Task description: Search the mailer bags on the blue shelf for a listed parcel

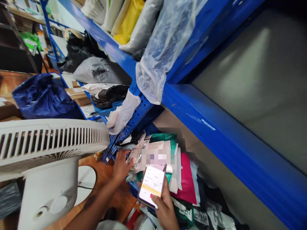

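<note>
My right hand [165,204] is wrapped round a smartphone [151,185], its thumb on the lower part of the lit screen. The phone is held over a row of parcels, just below a white-labelled parcel [153,146] whose label is partly blurred out. At the left end of that row my left hand [122,166] has its thumb and fingers apart, beside the edge of a clear plastic parcel [137,155]. Behind and to the right stand a green mailing bag [165,137] and a pink mailing bag [187,179].
A large white fan [52,150] fills the left side. Blue shelf beams [216,124] cross above the parcels, with a plastic sleeve [163,57] hanging over one. Dark bags [201,215] lie at lower right. A blue sack [45,95] sits behind the fan.
</note>
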{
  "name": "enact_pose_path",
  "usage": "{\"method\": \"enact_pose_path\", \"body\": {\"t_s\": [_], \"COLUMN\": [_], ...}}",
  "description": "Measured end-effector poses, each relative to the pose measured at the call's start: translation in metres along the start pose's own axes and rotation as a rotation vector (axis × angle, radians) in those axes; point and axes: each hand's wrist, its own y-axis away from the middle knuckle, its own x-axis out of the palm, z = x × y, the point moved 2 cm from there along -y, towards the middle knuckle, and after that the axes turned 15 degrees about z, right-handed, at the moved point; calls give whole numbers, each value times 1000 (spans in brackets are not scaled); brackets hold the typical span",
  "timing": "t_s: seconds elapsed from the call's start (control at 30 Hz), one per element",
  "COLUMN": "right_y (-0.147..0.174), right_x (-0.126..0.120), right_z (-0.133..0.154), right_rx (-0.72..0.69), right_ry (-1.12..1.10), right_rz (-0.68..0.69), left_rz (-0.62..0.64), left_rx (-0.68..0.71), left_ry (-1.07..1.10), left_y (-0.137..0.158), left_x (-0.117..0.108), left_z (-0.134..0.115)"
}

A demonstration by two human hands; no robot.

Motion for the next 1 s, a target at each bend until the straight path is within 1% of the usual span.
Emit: {"method": "enact_pose_path", "body": {"t_s": [0.1,0.13,0.17,0.2,0.27,0.33,0.4,0.47,0.5,0.63,0.73,0.8,0.93,1.0], "right_y": [3,4,5,6,9,12,14,15,16,17,18,20,22,24], "right_x": [-6,-8,-10,-13,-19,-26,-31,-33,-33,-31,-33,-38,-50,-52], "right_z": [1,1,2,2,1,-1,-4,-6,-6,-5,-6,-10,-17,-15], "right_rx": [-27,-44,-60,-73,-92,-101,-110,-120,-131,-172,-144,-135,-135,-131], "right_ry": [-31,-37,-39,-39,-42,-53,-71,-92,-103,-137,-132,-134,-169,-157], "right_rz": [-10,-9,-5,-3,-10,-10,3,25,27,24,29,18,-53,-31], "left_rz": [-114,-125,-110,-70,75,230,340,393,405,417,423,429,445,455], "left_rx": [128,162,192,219,251,197,74,-22,-41,0,58,83,108,111], "left_ry": [-115,-149,-185,-226,-330,-463,-599,-689,-711,-735,-738,-727,-684,-655], "left_y": [-14,-21,-29,-37,-55,-69,-78,-82,-83,-83,-79,-75,-69,-68], "left_x": [-15,-19,-22,-23,-23,-18,-14,-12,-12,-17,-19,-19,-16,-15], "left_z": [-19,-26,-32,-38,-47,-51,-50,-48,-46,-39,-32,-27,-17,-15]}}
